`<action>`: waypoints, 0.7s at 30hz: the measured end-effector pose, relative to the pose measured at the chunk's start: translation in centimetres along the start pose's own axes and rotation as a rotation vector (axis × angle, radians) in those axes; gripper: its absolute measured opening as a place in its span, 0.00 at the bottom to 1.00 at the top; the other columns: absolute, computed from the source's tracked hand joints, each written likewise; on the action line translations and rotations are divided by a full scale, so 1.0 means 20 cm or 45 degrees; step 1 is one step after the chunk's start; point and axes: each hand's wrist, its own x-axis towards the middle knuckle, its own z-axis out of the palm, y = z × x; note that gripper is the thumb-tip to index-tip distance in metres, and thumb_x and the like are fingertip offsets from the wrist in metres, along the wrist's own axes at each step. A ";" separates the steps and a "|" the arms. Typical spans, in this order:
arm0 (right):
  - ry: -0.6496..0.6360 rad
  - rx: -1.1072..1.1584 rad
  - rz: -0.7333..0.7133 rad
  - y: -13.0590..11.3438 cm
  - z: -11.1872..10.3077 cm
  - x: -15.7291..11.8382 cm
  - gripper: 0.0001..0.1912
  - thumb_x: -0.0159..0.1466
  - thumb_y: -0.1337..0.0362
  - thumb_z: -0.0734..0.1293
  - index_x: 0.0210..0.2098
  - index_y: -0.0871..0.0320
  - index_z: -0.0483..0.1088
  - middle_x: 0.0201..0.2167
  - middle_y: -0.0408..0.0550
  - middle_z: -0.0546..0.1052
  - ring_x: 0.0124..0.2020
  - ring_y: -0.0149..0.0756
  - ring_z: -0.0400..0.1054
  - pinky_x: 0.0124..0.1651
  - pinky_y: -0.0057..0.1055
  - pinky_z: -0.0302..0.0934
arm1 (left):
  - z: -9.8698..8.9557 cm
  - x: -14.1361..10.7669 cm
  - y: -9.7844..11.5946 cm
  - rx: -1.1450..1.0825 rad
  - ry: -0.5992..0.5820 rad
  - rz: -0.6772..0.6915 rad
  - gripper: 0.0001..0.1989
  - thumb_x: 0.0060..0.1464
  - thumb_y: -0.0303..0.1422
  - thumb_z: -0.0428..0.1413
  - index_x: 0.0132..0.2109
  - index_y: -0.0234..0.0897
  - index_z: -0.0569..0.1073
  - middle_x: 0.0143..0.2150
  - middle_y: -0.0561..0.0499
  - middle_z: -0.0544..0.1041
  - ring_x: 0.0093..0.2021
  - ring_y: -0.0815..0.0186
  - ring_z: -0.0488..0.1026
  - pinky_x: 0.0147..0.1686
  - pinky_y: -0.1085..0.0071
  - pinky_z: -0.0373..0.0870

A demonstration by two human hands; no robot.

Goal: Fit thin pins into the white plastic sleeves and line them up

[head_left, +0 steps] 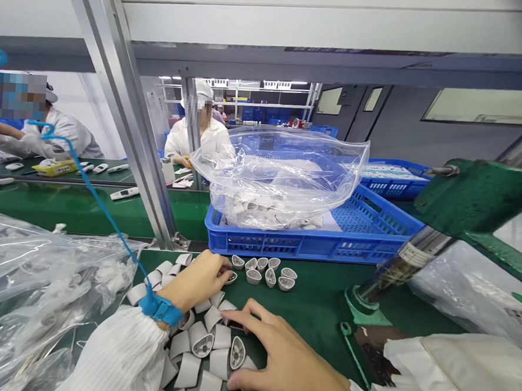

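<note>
Under left hand (202, 283), cup-shaped part (231, 278) mostly hidden by fingers.

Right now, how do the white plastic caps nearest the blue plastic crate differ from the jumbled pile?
The white caps by the blue crate stand open end up; the jumbled pile mostly lies sideways. The white caps form a small group; the jumbled pile is much larger. Both are hollow pieces.

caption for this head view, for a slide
Two bare hands among pale hollow parts on a green bench, blue basket behind.
</note>
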 end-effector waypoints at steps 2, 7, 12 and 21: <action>-0.023 0.000 -0.011 0.02 -0.01 -0.01 0.41 0.54 0.52 0.78 0.64 0.36 0.62 0.55 0.43 0.68 0.54 0.46 0.67 0.54 0.32 0.61 | -0.02 -0.01 0.01 -0.001 0.023 -0.032 0.13 0.61 0.31 0.53 0.47 0.33 0.80 0.38 0.44 0.83 0.39 0.57 0.81 0.37 0.69 0.74; 0.052 0.069 -0.079 0.04 0.04 0.02 0.27 0.63 0.62 0.73 0.60 0.42 0.68 0.52 0.41 0.73 0.53 0.39 0.68 0.55 0.27 0.59 | -0.07 -0.18 0.04 0.026 0.096 -0.016 0.17 0.64 0.35 0.50 0.54 0.36 0.77 0.49 0.43 0.80 0.50 0.52 0.76 0.50 0.60 0.71; 0.186 0.076 -0.184 0.05 0.12 0.08 0.14 0.68 0.68 0.65 0.51 0.50 0.73 0.45 0.42 0.76 0.40 0.35 0.70 0.42 0.25 0.60 | -0.01 -0.39 0.09 -0.093 -0.116 0.202 0.29 0.55 0.38 0.62 0.63 0.46 0.68 0.58 0.46 0.74 0.58 0.51 0.70 0.56 0.60 0.69; 0.301 0.312 -0.195 0.07 0.09 0.07 0.11 0.71 0.62 0.62 0.50 0.51 0.72 0.34 0.42 0.71 0.34 0.32 0.65 0.37 0.25 0.57 | 0.11 -0.33 0.09 -0.396 -0.045 0.308 0.24 0.60 0.33 0.59 0.63 0.48 0.67 0.57 0.50 0.76 0.54 0.58 0.73 0.57 0.62 0.68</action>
